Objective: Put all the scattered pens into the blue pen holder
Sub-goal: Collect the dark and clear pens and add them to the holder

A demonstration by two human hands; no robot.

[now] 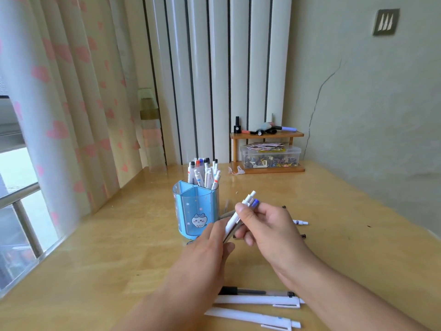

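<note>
The blue pen holder (195, 211) stands mid-table with several pens (205, 174) upright in its back compartment. Just right of it, my right hand (267, 230) grips a small bundle of pens (238, 217), white ones with a blue cap among them, tilted up to the right. My left hand (207, 249) touches the bundle's lower end with its fingers. Near the front edge lie a black pen (253, 292) and two white pens (257, 301) (250, 317). More pens (301, 222) lie partly hidden behind my right hand.
A wooden shelf (267, 134) at the back right carries small bottles and markers, with a clear plastic box (270, 155) of small items under it. A curtain and window run along the left table edge (47, 249). The wall closes the right side.
</note>
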